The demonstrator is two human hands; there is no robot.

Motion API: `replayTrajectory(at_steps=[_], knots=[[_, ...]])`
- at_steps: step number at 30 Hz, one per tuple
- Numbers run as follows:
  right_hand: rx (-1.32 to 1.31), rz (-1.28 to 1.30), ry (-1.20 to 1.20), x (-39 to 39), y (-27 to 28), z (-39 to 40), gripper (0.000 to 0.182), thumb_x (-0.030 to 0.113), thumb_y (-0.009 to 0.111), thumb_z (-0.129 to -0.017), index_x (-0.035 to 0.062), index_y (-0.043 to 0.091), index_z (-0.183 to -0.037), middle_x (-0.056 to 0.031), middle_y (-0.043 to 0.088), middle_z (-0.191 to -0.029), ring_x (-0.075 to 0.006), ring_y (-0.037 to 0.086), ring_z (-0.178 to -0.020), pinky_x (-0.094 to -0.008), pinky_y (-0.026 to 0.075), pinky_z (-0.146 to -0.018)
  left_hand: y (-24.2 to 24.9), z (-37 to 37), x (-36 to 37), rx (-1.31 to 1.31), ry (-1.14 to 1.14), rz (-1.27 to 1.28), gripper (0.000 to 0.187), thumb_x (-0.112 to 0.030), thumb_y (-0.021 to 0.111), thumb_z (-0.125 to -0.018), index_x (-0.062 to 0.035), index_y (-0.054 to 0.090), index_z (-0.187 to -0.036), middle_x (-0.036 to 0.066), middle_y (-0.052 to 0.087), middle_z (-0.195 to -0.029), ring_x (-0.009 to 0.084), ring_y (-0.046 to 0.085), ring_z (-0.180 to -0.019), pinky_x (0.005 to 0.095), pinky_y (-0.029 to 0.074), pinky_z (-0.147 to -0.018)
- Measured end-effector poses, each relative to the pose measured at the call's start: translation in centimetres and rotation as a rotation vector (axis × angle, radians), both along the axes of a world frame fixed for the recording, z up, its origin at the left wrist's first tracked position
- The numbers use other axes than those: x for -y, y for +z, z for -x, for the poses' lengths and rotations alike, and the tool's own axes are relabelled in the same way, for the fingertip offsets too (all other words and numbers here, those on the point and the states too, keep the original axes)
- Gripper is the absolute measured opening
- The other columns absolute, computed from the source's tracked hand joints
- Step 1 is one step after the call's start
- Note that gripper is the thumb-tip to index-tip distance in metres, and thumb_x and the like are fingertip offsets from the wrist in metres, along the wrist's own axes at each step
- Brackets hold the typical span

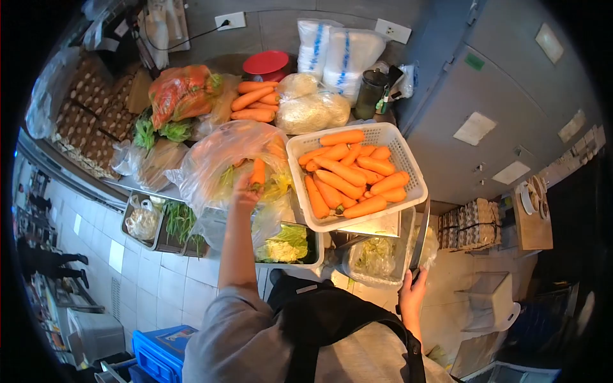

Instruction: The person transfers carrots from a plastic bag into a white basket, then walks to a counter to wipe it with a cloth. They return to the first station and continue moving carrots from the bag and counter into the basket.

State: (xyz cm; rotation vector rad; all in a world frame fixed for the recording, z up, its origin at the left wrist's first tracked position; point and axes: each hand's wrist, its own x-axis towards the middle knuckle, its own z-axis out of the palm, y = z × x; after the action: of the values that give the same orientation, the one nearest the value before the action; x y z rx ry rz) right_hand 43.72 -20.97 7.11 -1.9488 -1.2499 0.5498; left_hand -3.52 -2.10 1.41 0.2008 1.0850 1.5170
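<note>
Along the far left of the counter [170, 191], stacked egg trays [89, 121] stand back from the near edge, which leaves the front to other goods. To their right is a knotted-looking orange bag [182, 96], with leafy greens [175, 131] beneath its near side. Nearer and further right, a clear plastic bag [207, 143] lies slack and wide; the left hand [244, 193] is over its near part, fingers closed around the near end of a carrot [258, 171], seemingly so the far end stays free. Whether that carrot is inside the film or above it, I cannot tell. Loose carrots [254, 102] lie behind the bag. Right of the hand, a white basket [419, 191] heaped with more carrots sits close to the person, probably for easy reach; its raised walls keep the heap together. At the right, the right hand [412, 293] grips the black handle of a knife [421, 237], blade pointing away beside the basket, perhaps to keep its edge clear of the left arm.
</note>
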Motion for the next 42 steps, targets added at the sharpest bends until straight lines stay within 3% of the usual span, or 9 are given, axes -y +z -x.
replayTrajectory(at_steps=[5,8,14,21,26,29,31,33,42], knots=[[-0.071,-0.048,-0.035,-0.3,-0.9,-0.8,0.031,0.020,0.052,-0.090,0.0006,0.045,-0.114,-0.0149,0.059,-0.077,-0.0253,0.057,-0.063,-0.0338,0.044,-0.059,7.3,-6.6,6.1,0.152,-0.090,-0.328,0.041,-0.013,0.063,-0.076,-0.0054,0.051,-0.115,0.006,0.057,-0.099,0.0158,0.055,-0.093,0.0297,0.044,-0.082],[-0.188,-0.125,-0.027,-0.7,-0.5,-0.3,0.032,0.018,0.052,-0.090,0.0010,0.044,-0.116,-0.0105,0.055,-0.074,-0.0158,0.052,-0.058,-0.0298,0.041,-0.052,11.3,-12.0,5.6,-0.066,-0.214,-0.410,0.050,-0.002,0.066,-0.071,-0.0057,0.050,-0.118,0.005,0.057,-0.102,0.0161,0.054,-0.098,0.0299,0.044,-0.083],[-0.176,-0.401,0.040,0.0,-1.1,1.4,0.036,0.015,0.057,-0.086,-0.0010,0.044,-0.115,-0.0178,0.057,-0.091,-0.0261,0.058,-0.080,-0.0344,0.046,-0.074,13.9,-26.6,5.1,0.226,-0.471,-0.415,0.041,-0.008,0.063,-0.082,-0.0064,0.049,-0.120,0.007,0.054,-0.116,0.0191,0.054,-0.103,0.0318,0.046,-0.085],[0.051,-0.286,0.048,0.0,4.9,0.9,0.035,0.015,0.059,-0.084,0.0002,0.047,-0.114,-0.0223,0.058,-0.089,-0.0371,0.060,-0.076,-0.0372,0.048,-0.069,12.0,-34.7,4.9,0.344,-0.696,-0.302,0.032,-0.011,0.061,-0.085,-0.0065,0.051,-0.115,0.006,0.056,-0.111,0.0170,0.055,-0.099,0.0294,0.048,-0.078],[-0.112,-0.929,0.005,1.2,4.1,-0.8,0.036,0.009,0.058,-0.083,-0.0063,0.044,-0.112,-0.0187,0.058,-0.084,-0.0303,0.058,-0.070,-0.0363,0.047,-0.066,11.4,-36.1,5.3,0.332,-0.729,-0.267,0.033,-0.009,0.064,-0.080,-0.0043,0.053,-0.111,0.008,0.057,-0.109,0.0177,0.055,-0.098,0.0294,0.047,-0.077],[0.106,-0.707,-0.042,1.0,3.5,-1.5,0.035,0.013,0.057,-0.085,-0.0048,0.044,-0.112,-0.0213,0.058,-0.085,-0.0363,0.058,-0.071,-0.0386,0.047,-0.067,11.4,-36.8,5.4,0.315,-0.754,-0.278,0.035,-0.009,0.065,-0.080,-0.0037,0.053,-0.113,0.009,0.057,-0.109,0.0175,0.055,-0.097,0.0292,0.046,-0.078],[0.116,-0.121,0.005,0.5,4.2,-1.4,0.033,0.021,0.056,-0.087,0.0025,0.044,-0.111,-0.0282,0.057,-0.089,-0.0457,0.056,-0.081,-0.0478,0.045,-0.068,12.0,-37.1,5.8,0.307,-0.771,-0.301,0.035,-0.009,0.064,-0.080,-0.0037,0.053,-0.113,0.009,0.057,-0.109,0.0173,0.055,-0.097,0.0294,0.046,-0.078],[0.070,0.021,0.010,1.5,0.1,-1.8,0.031,0.022,0.055,-0.087,0.0024,0.044,-0.109,-0.0280,0.058,-0.091,-0.0461,0.056,-0.082,-0.0491,0.044,-0.068,12.6,-36.9,5.9,0.315,-0.806,-0.326,0.035,-0.010,0.064,-0.081,-0.0040,0.053,-0.113,0.009,0.057,-0.109,0.0171,0.055,-0.096,0.0287,0.046,-0.077],[0.090,-0.042,-0.005,1.0,-1.3,-2.6,0.031,0.020,0.053,-0.089,0.0031,0.043,-0.113,-0.0250,0.058,-0.082,-0.0436,0.057,-0.076,-0.0447,0.044,-0.064,13.7,-32.7,1.3,0.196,-0.418,-0.125,0.034,-0.017,0.061,-0.087,-0.0057,0.048,-0.117,0.009,0.055,-0.106,0.0203,0.055,-0.099,0.0300,0.048,-0.081]])
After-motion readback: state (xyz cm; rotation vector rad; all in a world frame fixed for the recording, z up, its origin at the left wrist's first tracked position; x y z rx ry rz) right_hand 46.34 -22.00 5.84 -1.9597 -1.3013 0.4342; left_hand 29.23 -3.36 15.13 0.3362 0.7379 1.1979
